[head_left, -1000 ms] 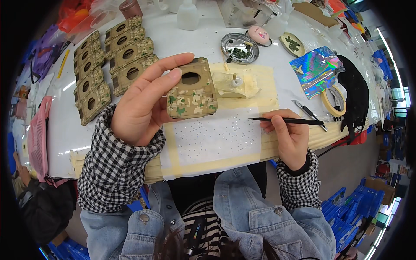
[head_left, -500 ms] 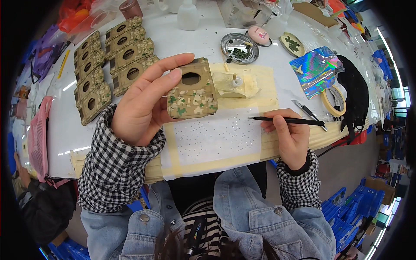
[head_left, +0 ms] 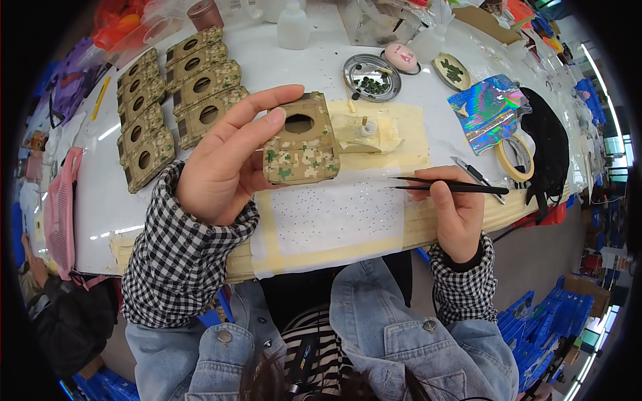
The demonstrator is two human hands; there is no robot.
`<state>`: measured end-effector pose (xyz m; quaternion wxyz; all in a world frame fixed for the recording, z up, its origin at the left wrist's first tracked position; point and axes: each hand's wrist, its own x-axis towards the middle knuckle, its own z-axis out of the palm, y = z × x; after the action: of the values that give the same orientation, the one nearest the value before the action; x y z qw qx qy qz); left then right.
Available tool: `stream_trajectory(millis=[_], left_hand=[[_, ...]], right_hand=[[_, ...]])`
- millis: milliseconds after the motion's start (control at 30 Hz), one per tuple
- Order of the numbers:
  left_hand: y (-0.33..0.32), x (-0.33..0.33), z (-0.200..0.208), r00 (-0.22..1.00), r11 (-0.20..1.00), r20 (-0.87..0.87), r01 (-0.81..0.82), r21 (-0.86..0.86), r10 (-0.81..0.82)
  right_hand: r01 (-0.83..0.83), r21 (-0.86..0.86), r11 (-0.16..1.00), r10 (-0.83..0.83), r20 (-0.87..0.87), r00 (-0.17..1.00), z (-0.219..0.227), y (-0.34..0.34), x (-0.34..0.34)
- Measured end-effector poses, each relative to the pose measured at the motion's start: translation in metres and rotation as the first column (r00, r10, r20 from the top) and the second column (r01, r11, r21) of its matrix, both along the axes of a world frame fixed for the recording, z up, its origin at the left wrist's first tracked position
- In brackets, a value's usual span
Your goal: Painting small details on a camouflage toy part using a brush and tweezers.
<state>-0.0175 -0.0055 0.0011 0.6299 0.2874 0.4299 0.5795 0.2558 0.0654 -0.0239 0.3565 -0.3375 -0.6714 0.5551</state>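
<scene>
Left hand point(head_left: 224, 157) pinches a camouflage case point(head_left: 302, 158), hole end away; right hand point(head_left: 457, 217) pinches tweezers point(head_left: 469, 187), long axis crosswise, parted tips leftward.

Workroom, as I see it from beside the table point(head_left: 100, 214): white top across the middle; grey floor point(head_left: 535, 250) to the right. Blue crates point(head_left: 518, 327), near right, adjoin a cardboard box point(head_left: 588, 292). A white strip light point(head_left: 594, 75) shines at far right.
</scene>
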Motion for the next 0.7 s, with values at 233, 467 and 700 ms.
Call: stream_trajectory(millis=[233,467,700], left_hand=[[0.0004,-0.0014,0.0001,0.999,0.999,0.0,0.032,0.002,-0.032],[0.0004,-0.0007,0.0007,1.0,1.0,-0.01,0.028,0.002,-0.028],[0.0001,-0.0006,0.0004,1.0,1.0,0.004,0.02,0.004,-0.02]], right_hand=[[-0.045,0.009,0.999,0.044,0.104,0.994,-0.005,0.0032,-0.0011],[-0.023,0.007,1.0,0.022,0.119,0.993,-0.0059,0.0026,-0.0039],[0.024,0.06,0.998,-0.031,0.123,0.992,-0.0041,-0.0002,-0.0015]])
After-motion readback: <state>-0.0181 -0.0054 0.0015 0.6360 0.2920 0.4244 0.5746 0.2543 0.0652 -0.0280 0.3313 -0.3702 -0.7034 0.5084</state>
